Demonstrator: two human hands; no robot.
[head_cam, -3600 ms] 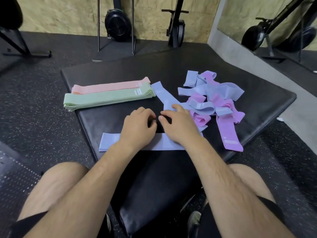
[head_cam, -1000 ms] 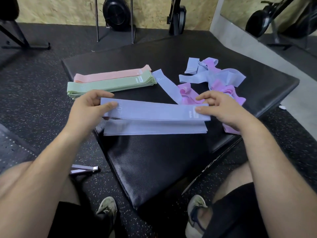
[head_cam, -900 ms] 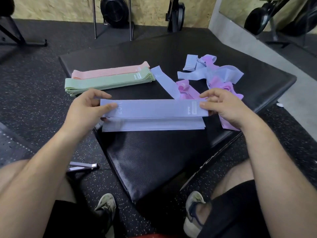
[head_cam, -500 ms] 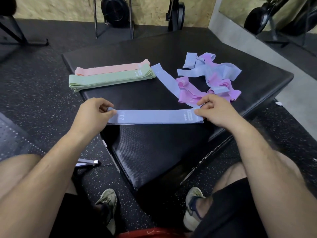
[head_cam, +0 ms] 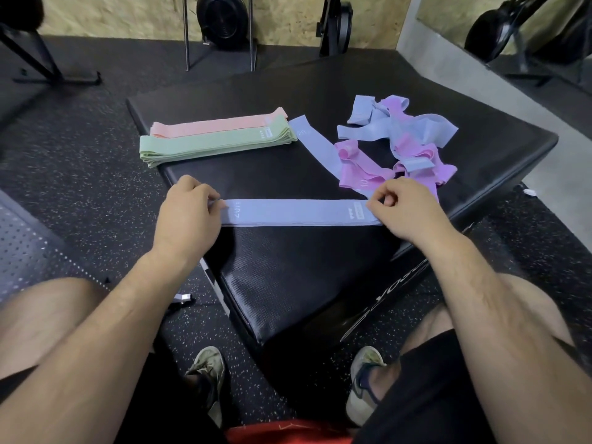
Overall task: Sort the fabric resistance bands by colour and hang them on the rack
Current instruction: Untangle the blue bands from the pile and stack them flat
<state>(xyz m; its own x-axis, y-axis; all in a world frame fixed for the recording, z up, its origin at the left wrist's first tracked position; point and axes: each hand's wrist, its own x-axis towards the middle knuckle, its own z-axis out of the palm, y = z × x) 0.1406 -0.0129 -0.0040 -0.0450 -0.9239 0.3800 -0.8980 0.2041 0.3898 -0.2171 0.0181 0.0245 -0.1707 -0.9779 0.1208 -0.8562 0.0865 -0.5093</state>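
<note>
A flat stack of blue bands (head_cam: pixel 294 213) lies across the near part of the black mat (head_cam: pixel 288 277). My left hand (head_cam: pixel 187 216) pinches its left end and my right hand (head_cam: pixel 403 209) pinches its right end. Further back on the left lie a folded green band pile (head_cam: pixel 211 144) and a pink band pile (head_cam: pixel 217 125) side by side. One loose blue band (head_cam: pixel 315 144) runs diagonally across the middle. To the right sits a tangled heap of purple and blue bands (head_cam: pixel 403 145). No rack shows in this view.
The mat sits on speckled black rubber flooring (head_cam: pixel 80 174). Gym machine frames (head_cam: pixel 221 30) stand along the plywood back wall. A mirror and concrete ledge (head_cam: pixel 480 100) run along the right. My knees and shoes are below the mat's near corner.
The blue band held above the mat a second ago has been lowered onto the blue band lying there, edges lined up. Both hands still hold its ends.
</note>
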